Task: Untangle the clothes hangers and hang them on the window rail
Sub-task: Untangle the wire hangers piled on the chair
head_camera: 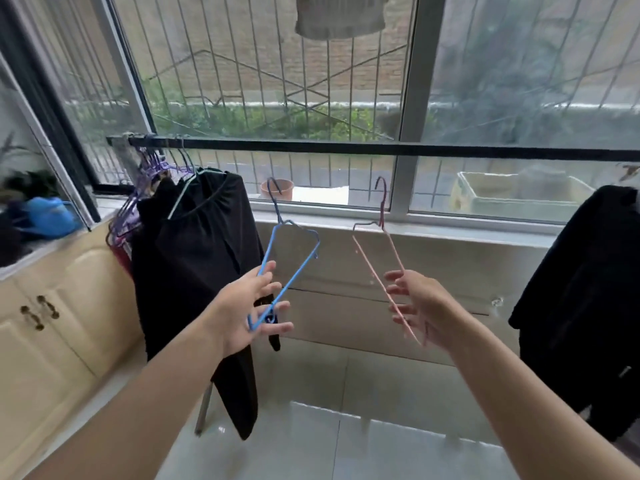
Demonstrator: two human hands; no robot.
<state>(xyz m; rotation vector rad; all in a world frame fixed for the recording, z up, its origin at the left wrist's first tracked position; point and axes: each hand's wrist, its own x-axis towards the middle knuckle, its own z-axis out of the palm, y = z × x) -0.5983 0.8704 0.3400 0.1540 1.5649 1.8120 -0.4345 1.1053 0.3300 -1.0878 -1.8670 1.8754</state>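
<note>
Head view: left hand (247,306) holds a blue hanger (289,268), fingers loosely curled round its lower end. Right hand (420,308) grips a pink hanger (377,265), well apart. Both hooks point up, below the black window rail (346,147), where purple hangers (152,164) already hang.

Blue hanger (294,258), pink hanger (384,271), black rail (346,146), black garment (194,258)

You had a cream cabinet (52,317) at the left with a blue watering can (52,216) on top, a terracotta pot (281,188) and a pale tub (519,194) outside the glass.
</note>
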